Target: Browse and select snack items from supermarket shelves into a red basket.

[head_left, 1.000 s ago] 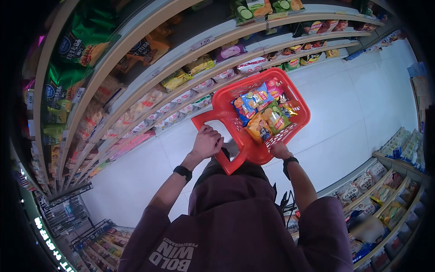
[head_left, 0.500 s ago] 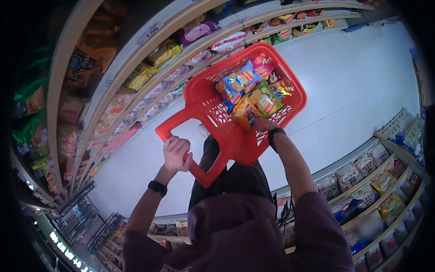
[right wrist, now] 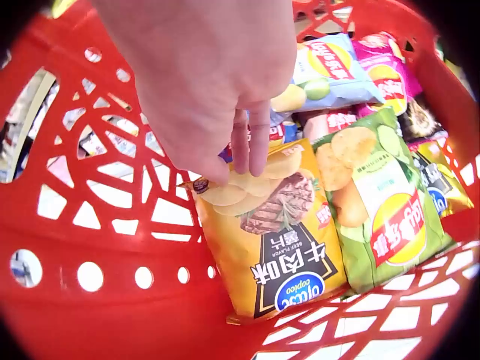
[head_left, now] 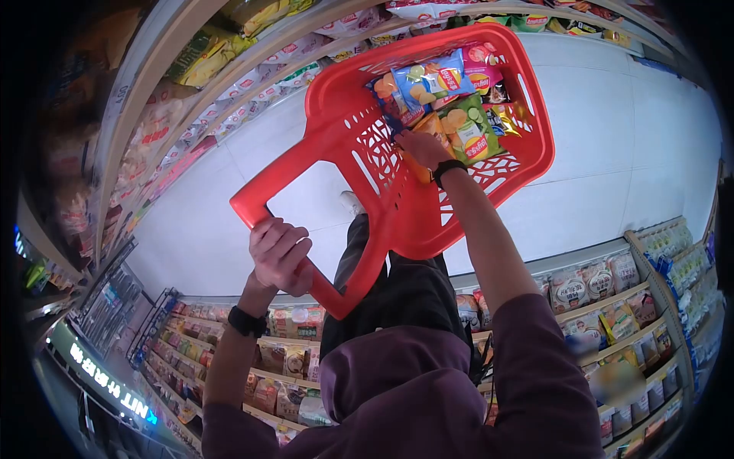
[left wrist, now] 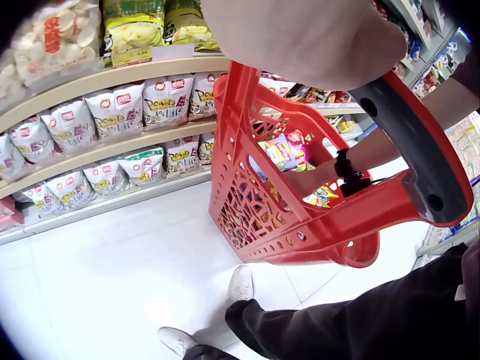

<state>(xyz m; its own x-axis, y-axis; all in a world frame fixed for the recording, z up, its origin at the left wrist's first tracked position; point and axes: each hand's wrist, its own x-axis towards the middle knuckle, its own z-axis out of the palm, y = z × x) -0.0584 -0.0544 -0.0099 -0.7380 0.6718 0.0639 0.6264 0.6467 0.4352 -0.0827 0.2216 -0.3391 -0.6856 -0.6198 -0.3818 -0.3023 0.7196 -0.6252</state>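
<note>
My left hand (head_left: pixel 278 254) grips the grey-lined handle of a red plastic shopping basket (head_left: pixel 321 145). In the left wrist view, that hand (left wrist: pixel 307 37) covers the handle's upper end. My right hand (head_left: pixel 425 148) reaches inside the basket. Its thumb and fingertips meet the top edge of an orange bag of beef-flavour potato chips (right wrist: pixel 281 240), pinching it near one corner. Beside that bag lies a green bag of chips (right wrist: pixel 382 202). Blue (head_left: pixel 428 83) and pink (head_left: pixel 482 69) bags of chips lie farther in, with a black-and-yellow bag (right wrist: pixel 442 180) along the side.
Shelves of snack bags (left wrist: pixel 112 109) run along the left and far side. More stocked shelves (head_left: pixel 589 294) stand behind and to the right. Below the basket is a pale tiled floor (left wrist: pixel 112 277), where the person's white shoes (left wrist: pixel 241 283) stand.
The basket has come up closer to the head camera, its handle shifting left. My right hand has gone from the basket's near rim to inside, at the orange bag. The left hand keeps its grip.
</note>
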